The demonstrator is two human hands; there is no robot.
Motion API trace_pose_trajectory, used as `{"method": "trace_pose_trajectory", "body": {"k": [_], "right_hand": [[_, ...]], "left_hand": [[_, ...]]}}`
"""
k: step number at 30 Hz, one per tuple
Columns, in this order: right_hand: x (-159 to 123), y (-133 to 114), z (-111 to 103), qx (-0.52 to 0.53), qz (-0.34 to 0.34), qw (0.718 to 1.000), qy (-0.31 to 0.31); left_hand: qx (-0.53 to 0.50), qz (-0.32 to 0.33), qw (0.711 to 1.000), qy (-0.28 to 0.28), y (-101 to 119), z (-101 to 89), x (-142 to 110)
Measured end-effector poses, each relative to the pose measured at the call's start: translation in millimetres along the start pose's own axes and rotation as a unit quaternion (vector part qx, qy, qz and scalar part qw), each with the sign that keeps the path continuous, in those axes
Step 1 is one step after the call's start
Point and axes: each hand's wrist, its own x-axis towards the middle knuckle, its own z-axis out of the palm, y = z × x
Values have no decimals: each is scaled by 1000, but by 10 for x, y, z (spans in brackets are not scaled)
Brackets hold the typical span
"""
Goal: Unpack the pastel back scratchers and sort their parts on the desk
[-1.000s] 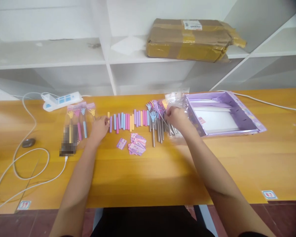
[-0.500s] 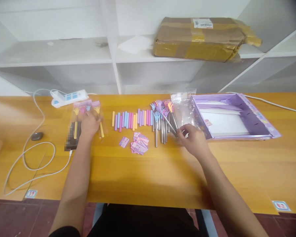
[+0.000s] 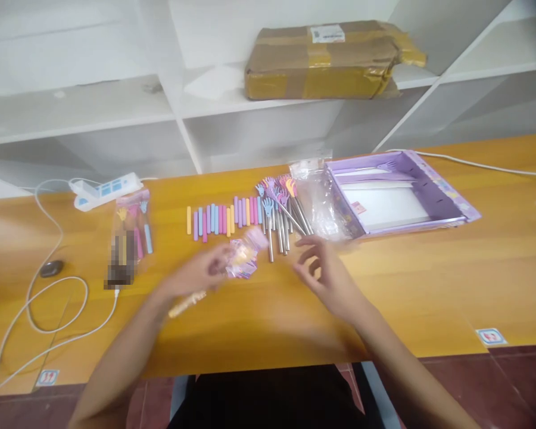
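My left hand [image 3: 205,268] is closed around a bagged yellow back scratcher [image 3: 187,304], somewhat blurred by motion. Its yellow hand-shaped head shows through the clear bag, over a pile of pink printed cards [image 3: 242,271]. My right hand [image 3: 319,274] hovers empty with loosely curled fingers apart, just in front of a heap of back scratchers [image 3: 277,220] with metal rods and coloured hand-shaped heads. Left of the heap lies a row of coloured handle tubes [image 3: 212,219]. Several bagged back scratchers [image 3: 145,232] rest at the far left.
Clear plastic bags [image 3: 317,196] lie beside an open purple box [image 3: 397,217] at the right. A white power strip [image 3: 107,189], a cable [image 3: 89,330] and a black mouse-like object [image 3: 52,269] occupy the left. A taped carton [image 3: 321,62] sits on the shelf.
My left hand has taken a bagged yellow back scratcher from the left group and carried it right, towards the cards. My right hand has drawn back from the metal rods. The view has shifted.
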Motion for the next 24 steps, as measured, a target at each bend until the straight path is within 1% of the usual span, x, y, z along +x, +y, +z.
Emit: {"method": "trace_pose_trajectory", "body": {"k": [1, 2, 3, 5, 7, 9, 10, 14, 16, 18, 20, 24], "right_hand": [[-44, -33, 68, 19, 5, 1000, -23], [-87, -54, 134, 34, 9, 999, -39], [-128, -65, 195, 45, 14, 998, -48], [-198, -66, 295, 60, 24, 996, -54], [-243, -48, 366, 73, 24, 995, -66], [-260, -7, 414, 74, 9, 995, -73], [-260, 25, 430, 67, 3, 996, -66], [-261, 193, 404, 40, 9, 999, 18], [-284, 245, 337, 28, -7, 999, 37], [-315, 243, 264, 5, -43, 998, 38], [-335, 194, 213, -9, -58, 998, 27], [-318, 102, 178, 24, 0, 1000, -16]], "left_hand": [[-19, 0, 996, -89, -19, 233, 5], [-44, 11, 987, -154, -50, 442, 20], [-72, 22, 978, -195, -89, 617, 43], [-162, 28, 959, -231, -173, 859, 114], [-238, 14, 939, -246, -252, 979, 205], [-273, 2, 928, -252, -322, 1032, 297], [-279, 0, 927, -250, -354, 1048, 335], [-299, 1, 922, -246, -469, 1085, 387], [-302, -6, 920, -251, -504, 1081, 365], [-303, -12, 919, -253, -521, 1066, 340], [-298, -15, 920, -255, -529, 1054, 332], [-286, -13, 921, -263, -559, 1066, 357]]}}
